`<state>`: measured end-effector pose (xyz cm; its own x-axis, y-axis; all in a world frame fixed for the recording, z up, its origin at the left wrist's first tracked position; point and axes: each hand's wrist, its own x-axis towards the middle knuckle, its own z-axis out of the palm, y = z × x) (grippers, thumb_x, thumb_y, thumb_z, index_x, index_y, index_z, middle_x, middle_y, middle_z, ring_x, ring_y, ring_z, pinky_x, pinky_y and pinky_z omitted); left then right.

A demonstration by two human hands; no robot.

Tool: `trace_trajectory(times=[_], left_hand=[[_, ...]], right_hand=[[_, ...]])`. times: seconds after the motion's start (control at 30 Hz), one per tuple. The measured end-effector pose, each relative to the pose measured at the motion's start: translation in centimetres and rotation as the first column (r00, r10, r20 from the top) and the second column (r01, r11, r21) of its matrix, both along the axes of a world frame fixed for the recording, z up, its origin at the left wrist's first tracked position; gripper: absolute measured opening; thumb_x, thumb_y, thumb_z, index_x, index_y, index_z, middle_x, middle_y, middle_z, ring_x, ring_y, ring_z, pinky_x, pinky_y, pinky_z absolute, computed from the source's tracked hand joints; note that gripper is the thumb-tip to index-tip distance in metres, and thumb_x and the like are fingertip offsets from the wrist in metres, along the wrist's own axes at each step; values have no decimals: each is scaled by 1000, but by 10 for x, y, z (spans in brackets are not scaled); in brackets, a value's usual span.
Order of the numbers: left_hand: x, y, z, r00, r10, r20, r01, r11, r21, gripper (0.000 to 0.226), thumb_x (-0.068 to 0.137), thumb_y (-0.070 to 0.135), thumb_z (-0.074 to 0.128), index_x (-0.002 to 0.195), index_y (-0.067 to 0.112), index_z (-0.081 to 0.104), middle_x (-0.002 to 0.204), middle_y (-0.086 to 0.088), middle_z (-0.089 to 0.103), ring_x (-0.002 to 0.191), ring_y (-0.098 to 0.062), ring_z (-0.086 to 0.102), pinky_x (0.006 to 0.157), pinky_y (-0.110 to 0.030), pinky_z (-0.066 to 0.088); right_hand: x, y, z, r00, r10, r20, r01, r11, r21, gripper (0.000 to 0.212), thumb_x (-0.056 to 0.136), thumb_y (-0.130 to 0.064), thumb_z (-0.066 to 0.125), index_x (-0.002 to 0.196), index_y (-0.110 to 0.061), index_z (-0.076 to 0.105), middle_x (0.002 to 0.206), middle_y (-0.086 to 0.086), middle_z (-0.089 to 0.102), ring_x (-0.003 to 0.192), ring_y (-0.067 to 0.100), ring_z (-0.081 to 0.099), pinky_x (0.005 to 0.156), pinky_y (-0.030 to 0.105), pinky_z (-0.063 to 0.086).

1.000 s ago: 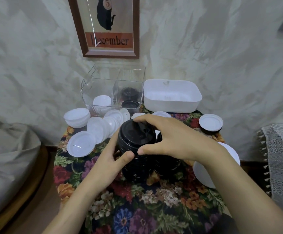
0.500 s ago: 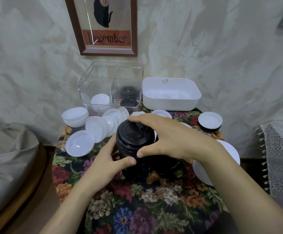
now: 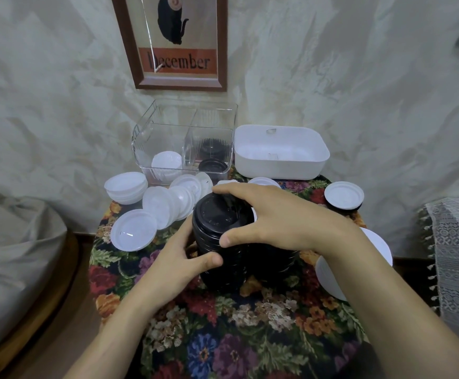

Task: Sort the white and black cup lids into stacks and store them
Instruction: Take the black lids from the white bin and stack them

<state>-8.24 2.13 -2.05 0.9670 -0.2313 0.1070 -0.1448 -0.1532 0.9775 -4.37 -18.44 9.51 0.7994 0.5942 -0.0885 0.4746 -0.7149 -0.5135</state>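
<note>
Step in hand: squaring the black lid stack (image 3: 217,242), upright on the tabletop (image 3: 250,324). Left hand (image 3: 179,265) and right hand (image 3: 273,220) both clasp it, fingers curled round its side. Next: lift it level into the clear bin (image 3: 165,138), apparently the right compartment. White lids (image 3: 134,229) lie loose.

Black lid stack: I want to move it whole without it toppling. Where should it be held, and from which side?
Probably the best grip is low on the ribbed side wall of the black lid stack, from the left, where the left hand holds it, with the right hand gripping the top. It stands tall, upright, made of separate lids.
</note>
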Motion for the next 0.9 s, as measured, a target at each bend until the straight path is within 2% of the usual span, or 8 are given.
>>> trace_trajectory(times=[0.07, 0.13, 0.2, 0.3, 0.4, 0.53, 0.7, 0.9], left_hand=[[1, 1, 0, 999, -31, -13, 31, 999, 13, 101, 62, 71, 85, 147, 31, 47, 139, 20, 62, 130, -2, 58, 100, -13, 45], [2, 2, -1, 999, -39, -10, 40, 999, 25, 94, 65, 54, 88, 147, 32, 47, 138, 22, 63, 129, -1, 58, 99, -13, 46], [2, 3, -3, 1000, -28, -10, 28, 999, 26, 85, 67, 45, 85, 144, 33, 50, 136, 22, 65, 128, -2, 60, 98, -14, 47], [3, 5, -7, 1000, -12, -27, 13, 1000, 21, 81, 67, 42, 85, 141, 33, 54, 134, 20, 66, 126, -3, 61, 98, -16, 48], [5, 5, -8, 999, -17, -33, 18, 1000, 13, 81, 67, 41, 85, 141, 33, 55, 136, 17, 66, 127, -4, 61, 101, -20, 49], [6, 5, -7, 999, -22, -43, 22, 1000, 11, 80, 65, 40, 85, 139, 32, 55, 134, 18, 67, 124, -2, 62, 97, -14, 48], [7, 5, -7, 999, -26, -46, 27, 999, 19, 80, 65, 40, 86, 139, 32, 56, 133, 18, 67, 124, -3, 62, 98, -15, 48], [6, 3, -6, 1000, -2, -13, 2, 999, 38, 80, 65, 43, 86, 138, 31, 55, 132, 22, 67, 124, -1, 62, 96, -12, 46]], right_hand=[[0, 0, 1, 1000, -9, -9, 8, 1000, -25, 90, 84, -52, 78, 159, -40, 30, 144, -22, 40, 132, -2, 32, 97, 18, 29], [0, 0, 1, 1000, 0, -10, 0, 999, -38, 88, 85, -52, 78, 159, -38, 32, 131, -24, 39, 118, -8, 29, 94, 19, 29], [-1, 2, -1, 1000, 2, -18, -3, 999, -42, 87, 85, -52, 78, 158, -38, 33, 132, -23, 43, 116, -8, 30, 91, 18, 31], [-1, 3, -2, 1000, 4, -26, -6, 999, -48, 87, 85, -51, 77, 158, -38, 32, 148, -21, 45, 133, 1, 38, 97, 19, 32], [0, 2, -2, 998, 4, -65, -7, 999, -47, 89, 86, -51, 77, 160, -38, 30, 155, -20, 42, 140, 5, 38, 106, 22, 33], [3, 0, -1, 996, 14, -92, -18, 999, -45, 90, 86, -49, 78, 160, -37, 29, 158, -19, 40, 141, 4, 38, 111, 22, 33], [6, -2, -1, 992, 20, -128, -27, 998, -51, 89, 88, -46, 77, 161, -37, 27, 159, -19, 38, 141, 2, 37, 108, 17, 31], [3, 4, -1, 994, -25, -103, 20, 999, -51, 87, 84, -50, 79, 157, -40, 33, 152, -18, 48, 136, 6, 45, 110, 25, 37]])
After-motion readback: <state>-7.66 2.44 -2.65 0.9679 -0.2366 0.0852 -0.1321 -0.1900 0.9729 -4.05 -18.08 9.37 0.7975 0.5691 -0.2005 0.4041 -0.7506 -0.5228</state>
